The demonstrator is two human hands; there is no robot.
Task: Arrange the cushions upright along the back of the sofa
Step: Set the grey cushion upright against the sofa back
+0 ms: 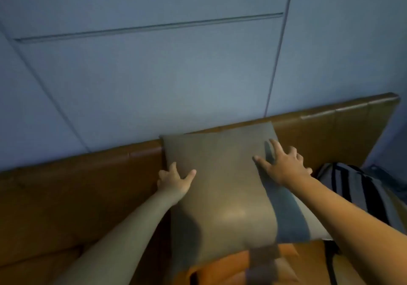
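A grey-brown cushion [220, 185] stands upright against the brown leather back of the sofa [77, 185]. My left hand [174, 182] grips its left edge, thumb on the front and fingers behind. My right hand [284, 168] lies flat on the cushion's upper right face with the fingers spread. Below it an orange cushion [220, 267] with a grey stripe lies on the seat. A striped grey and black cushion [356, 187] leans at the right end.
A pale blue panelled wall [154, 75] rises right behind the sofa back. The sofa back's top edge [330, 110] runs up to the right. The brown seat [44, 262] shows at lower left.
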